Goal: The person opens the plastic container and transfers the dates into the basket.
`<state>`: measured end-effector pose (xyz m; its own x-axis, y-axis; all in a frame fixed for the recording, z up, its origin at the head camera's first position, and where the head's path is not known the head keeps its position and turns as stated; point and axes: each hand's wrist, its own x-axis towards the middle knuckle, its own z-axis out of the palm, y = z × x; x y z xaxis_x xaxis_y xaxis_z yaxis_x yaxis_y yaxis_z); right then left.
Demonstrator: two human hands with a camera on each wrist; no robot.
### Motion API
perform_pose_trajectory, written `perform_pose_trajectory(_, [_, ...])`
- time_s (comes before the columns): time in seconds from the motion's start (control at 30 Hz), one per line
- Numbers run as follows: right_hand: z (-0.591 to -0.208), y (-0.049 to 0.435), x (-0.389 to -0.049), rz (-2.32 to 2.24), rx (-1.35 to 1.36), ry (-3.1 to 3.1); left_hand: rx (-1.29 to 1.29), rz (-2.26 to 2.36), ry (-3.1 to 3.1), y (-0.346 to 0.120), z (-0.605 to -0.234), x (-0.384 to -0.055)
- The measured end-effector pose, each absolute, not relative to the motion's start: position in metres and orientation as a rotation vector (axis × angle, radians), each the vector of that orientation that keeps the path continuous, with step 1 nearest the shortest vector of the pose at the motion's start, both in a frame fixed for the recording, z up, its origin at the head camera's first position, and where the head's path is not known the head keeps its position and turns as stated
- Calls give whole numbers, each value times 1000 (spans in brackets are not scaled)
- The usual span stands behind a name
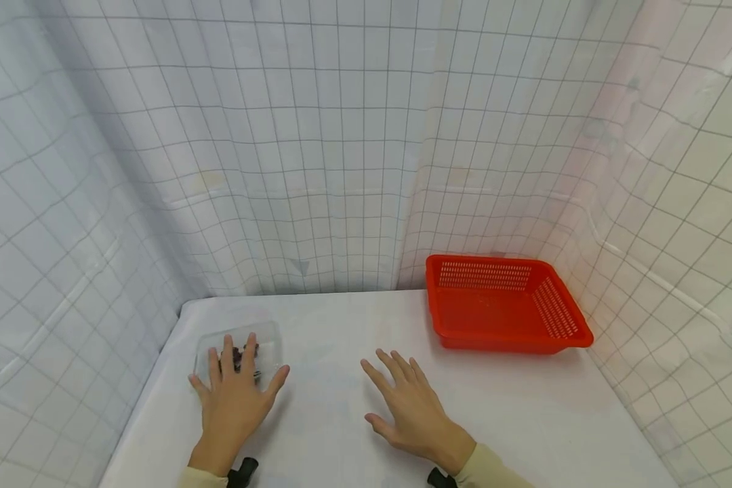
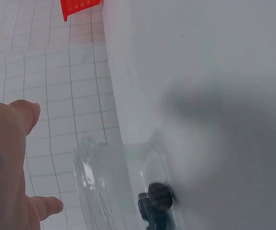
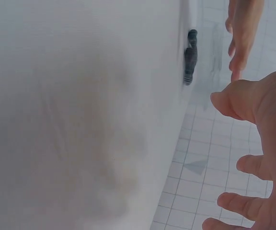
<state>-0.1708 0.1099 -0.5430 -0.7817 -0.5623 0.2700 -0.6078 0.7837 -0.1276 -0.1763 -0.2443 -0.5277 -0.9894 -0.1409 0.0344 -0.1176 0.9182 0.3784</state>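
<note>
My left hand [image 1: 234, 403], fingers spread, hovers over a clear plastic tray [image 1: 270, 334] on the left of the table. Several small dark objects [image 1: 238, 358] lie in the tray, partly hidden behind the fingers; in the left wrist view the dark pieces [image 2: 160, 196] look rounded, and their kind does not show. My right hand [image 1: 416, 417] is held above the middle of the table with its fingers apart and nothing in it. In the right wrist view its thumb [image 3: 236, 99] and fingers are extended.
A red plastic basket [image 1: 506, 344] with slotted sides stands at the back right of the white-covered table [image 1: 341, 379]. White grid-patterned curtains [image 1: 293, 135] enclose the table at the back and both sides. Black bands [image 1: 242, 472] sit at the wrists.
</note>
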Motion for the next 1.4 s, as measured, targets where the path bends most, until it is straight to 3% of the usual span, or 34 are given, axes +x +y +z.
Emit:
perform_pose_trajectory(0.33, [-535, 69, -179, 356, 1051, -2731, 423, -749, -2961, -292, -527, -175])
perform_pose_trajectory(0.67, [-545, 29, -186, 350, 1143, -2686, 390, -1010, -2943, -310, -538, -176])
perform_pose_trajectory(1.4, [-542, 8, -188, 309, 1236, -2632, 261, -989, -2954, -268, -538, -158])
